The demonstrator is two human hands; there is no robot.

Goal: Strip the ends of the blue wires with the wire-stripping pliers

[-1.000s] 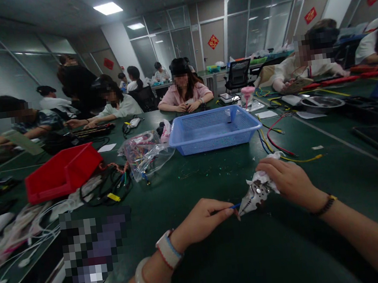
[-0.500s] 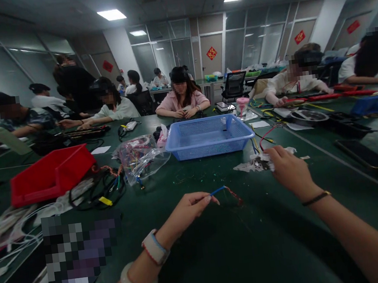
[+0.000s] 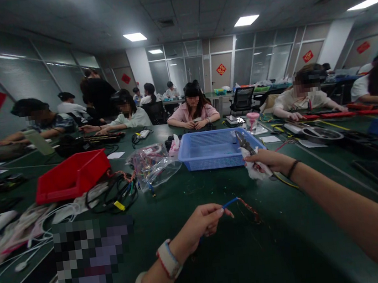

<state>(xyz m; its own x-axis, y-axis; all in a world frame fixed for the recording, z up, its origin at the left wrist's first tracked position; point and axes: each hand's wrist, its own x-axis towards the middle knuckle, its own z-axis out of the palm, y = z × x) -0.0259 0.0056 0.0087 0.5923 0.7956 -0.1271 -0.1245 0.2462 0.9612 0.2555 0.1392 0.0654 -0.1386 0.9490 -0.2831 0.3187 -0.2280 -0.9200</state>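
Between the thumb and fingers of my left hand (image 3: 209, 219) is a blue insulated wire (image 3: 230, 202). Its bare copper strands (image 3: 250, 209) fan out loosely to the right over the dark table. My right hand (image 3: 271, 160) is closed on a pair of pliers (image 3: 244, 144), jaws pointing up and away in front of the basket's right end. A crumpled white tissue (image 3: 258, 170) hangs under that hand, together with the pliers; whether the fingers grip it too is hard to tell. The two hands are well apart.
A blue plastic basket (image 3: 212, 162) stands ahead. To its left lie a clear bag of wires (image 3: 154, 166), black cables (image 3: 112, 192) and a red bin (image 3: 57, 187). White cords (image 3: 39, 240) clutter the left side. Co-workers sit around the table. Small scraps dot the green tabletop (image 3: 188, 190).
My right hand has lifted the pliers and tissue off the table and moved left toward the basket. My left hand keeps hold of the wire. The view has tilted up and turned slightly left.
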